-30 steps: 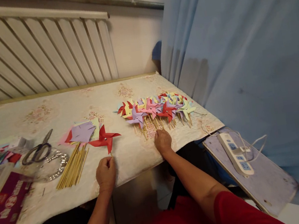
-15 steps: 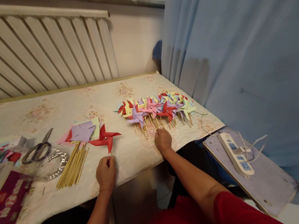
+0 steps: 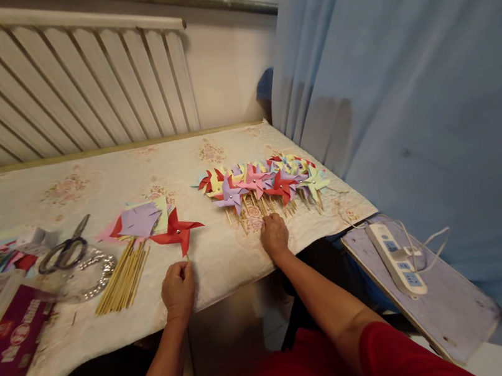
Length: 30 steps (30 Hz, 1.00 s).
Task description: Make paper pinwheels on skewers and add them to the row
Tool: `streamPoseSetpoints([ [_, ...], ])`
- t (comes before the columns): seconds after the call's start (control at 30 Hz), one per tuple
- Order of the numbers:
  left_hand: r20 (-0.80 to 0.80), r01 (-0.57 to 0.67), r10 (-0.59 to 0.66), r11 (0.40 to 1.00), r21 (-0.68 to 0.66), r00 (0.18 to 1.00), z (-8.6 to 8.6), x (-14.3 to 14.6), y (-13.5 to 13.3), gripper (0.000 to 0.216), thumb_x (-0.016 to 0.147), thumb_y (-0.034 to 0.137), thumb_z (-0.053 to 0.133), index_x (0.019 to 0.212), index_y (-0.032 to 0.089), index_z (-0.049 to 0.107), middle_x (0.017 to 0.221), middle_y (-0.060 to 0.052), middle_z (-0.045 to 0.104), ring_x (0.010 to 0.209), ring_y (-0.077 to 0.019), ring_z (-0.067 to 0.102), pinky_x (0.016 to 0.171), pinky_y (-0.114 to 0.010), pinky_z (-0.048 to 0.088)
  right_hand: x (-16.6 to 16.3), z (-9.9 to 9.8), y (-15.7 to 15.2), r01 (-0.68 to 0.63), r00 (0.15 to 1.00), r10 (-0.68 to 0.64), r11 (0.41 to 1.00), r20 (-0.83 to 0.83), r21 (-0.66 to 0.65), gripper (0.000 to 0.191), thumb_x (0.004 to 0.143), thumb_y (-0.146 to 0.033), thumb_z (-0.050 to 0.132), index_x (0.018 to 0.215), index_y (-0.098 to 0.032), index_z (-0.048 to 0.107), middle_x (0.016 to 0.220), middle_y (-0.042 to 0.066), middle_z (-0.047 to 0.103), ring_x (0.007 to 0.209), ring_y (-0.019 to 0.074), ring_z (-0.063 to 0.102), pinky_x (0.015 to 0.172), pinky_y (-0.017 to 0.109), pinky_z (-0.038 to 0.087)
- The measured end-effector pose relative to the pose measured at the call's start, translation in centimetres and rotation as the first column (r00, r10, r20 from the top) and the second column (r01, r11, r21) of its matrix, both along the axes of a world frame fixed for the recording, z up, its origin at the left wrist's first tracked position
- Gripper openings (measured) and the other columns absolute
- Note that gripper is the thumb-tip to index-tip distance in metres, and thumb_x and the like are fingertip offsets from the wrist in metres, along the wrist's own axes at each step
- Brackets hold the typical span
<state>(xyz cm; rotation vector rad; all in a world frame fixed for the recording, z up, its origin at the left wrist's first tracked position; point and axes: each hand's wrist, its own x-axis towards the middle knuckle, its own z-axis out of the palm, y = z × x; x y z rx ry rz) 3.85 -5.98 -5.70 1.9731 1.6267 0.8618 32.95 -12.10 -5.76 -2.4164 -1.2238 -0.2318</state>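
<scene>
My left hand (image 3: 178,289) is closed round the bottom of a thin wooden stick that carries a red paper pinwheel (image 3: 176,231), held just above the table near its front edge. My right hand (image 3: 274,235) rests curled on the table, its fingertips at the stick ends of a row of several finished pinwheels (image 3: 261,181) in red, pink, purple and yellow. Whether it grips one of those sticks is hidden.
A bundle of bare wooden sticks (image 3: 123,278) and a stack of coloured paper squares (image 3: 139,220) lie left of the red pinwheel. Scissors (image 3: 64,248), a clear lid and a maroon box (image 3: 7,341) sit further left. A power strip (image 3: 396,256) lies on a board at right.
</scene>
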Motion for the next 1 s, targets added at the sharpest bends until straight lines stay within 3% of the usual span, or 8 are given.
streamPoseSetpoints([
  [1.0,-0.010,-0.010,0.010,1.000,-0.004,1.000,0.06,0.06,-0.09,0.027,0.087,0.040,0.045,0.082,0.021,0.062,0.084,-0.003,0.064,0.078,-0.0189,0.057,0.073,-0.030,0.040,0.06,-0.05,0.01,-0.020,1.000,0.020,1.000,0.001,-0.024,0.029,0.093,-0.008,0.042,0.109,-0.018,0.064,0.114,0.009,0.063,0.095,0.0223,0.050,0.081,0.032,0.037],
])
